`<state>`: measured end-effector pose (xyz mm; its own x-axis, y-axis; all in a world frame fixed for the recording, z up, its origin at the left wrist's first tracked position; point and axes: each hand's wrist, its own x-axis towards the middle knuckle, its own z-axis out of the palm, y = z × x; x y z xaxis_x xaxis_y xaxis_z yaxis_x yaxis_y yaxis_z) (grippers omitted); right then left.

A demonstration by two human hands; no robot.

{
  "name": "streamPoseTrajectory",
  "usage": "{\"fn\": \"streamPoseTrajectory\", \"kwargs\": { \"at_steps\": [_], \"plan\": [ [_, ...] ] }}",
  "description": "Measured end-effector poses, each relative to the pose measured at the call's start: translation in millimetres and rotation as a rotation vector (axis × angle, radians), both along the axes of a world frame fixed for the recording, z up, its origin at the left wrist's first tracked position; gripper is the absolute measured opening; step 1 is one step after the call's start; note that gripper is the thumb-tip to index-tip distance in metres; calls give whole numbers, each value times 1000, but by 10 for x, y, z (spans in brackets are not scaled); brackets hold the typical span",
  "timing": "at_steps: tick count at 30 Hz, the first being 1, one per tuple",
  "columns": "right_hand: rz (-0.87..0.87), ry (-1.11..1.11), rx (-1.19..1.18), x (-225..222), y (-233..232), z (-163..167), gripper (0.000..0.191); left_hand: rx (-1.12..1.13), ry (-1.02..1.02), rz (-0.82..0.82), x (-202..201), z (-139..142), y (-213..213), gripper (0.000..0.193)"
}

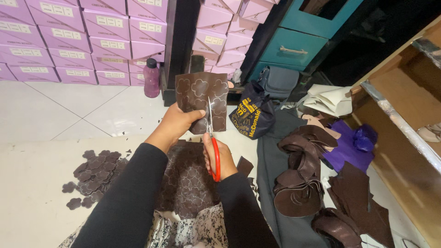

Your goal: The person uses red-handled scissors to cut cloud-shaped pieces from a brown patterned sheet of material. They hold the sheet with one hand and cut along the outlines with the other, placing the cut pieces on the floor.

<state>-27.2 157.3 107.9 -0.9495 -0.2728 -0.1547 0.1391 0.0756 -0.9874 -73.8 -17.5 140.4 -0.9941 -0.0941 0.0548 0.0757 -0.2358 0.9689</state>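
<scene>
Black sleeves (138, 202) ran up from the bottom edge over a patterned cloth (193, 232) on the person's lap, and both bare hands met near the middle of the view. Left hand (177, 124) was closed in a pinch on the lower left edge of a brown leather piece (202, 98), thumb on the front and fingers behind, holding it upright and away from the body so the flower outlines marked on it faced the camera. Right hand (220, 156) was wrapped around the red handles of a pair of scissors (212, 138), fingers through the loops, with the blades pointing up and biting into the bottom edge of that piece, seemingly along 1 of the drawn outlines. Below the hands a larger marked leather sheet (188, 179) lay over the lap, close enough to take up. To the left on the pale floor (36, 183) sat a heap of cut flower shapes (94, 172), a few lying loose beside it. To the right, curled brown leather offcuts (301, 183) rested on a grey cloth (271, 160), with purple fabric (351, 144) beyond. Further back stood a dark printed bag (252, 115), a purple bottle (151, 78) and stacked lilac boxes (69, 41)
</scene>
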Motion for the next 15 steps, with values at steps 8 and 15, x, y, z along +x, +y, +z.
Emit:
{"fn": "streamPoseTrajectory", "kwargs": {
  "at_steps": [8,15],
  "plan": [
    [-56,-37,50,30,-47,28,55,80,-54,-25,-41,-39,-14,31],
    [-28,6,28,-3,-66,-26,56,90,-118,-161,-19,-67,-25,28]
  ]
}}
